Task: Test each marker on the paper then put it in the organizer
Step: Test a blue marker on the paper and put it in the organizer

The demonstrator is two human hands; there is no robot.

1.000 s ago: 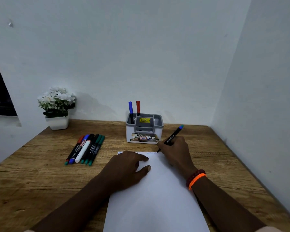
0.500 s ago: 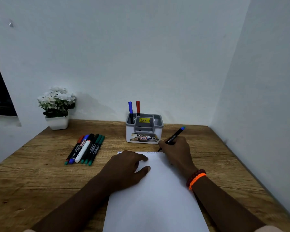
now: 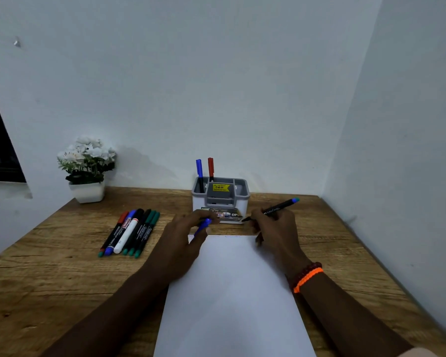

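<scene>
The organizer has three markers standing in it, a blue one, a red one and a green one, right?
Not quite. The head view shows only two markers standing in the organizer: a blue marker and a red marker, both in its back left compartment. No green one stands there; the green-ended markers lie in the row of markers on the table.

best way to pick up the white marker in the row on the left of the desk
Pinch the white-barrelled marker around the middle of its barrel, from above. It lies flat on the wooden desk in a tight row, with a blue-capped marker and a black marker pressed against its sides, so side access is blocked. Judging by position, the left hand seems nearer.
</scene>
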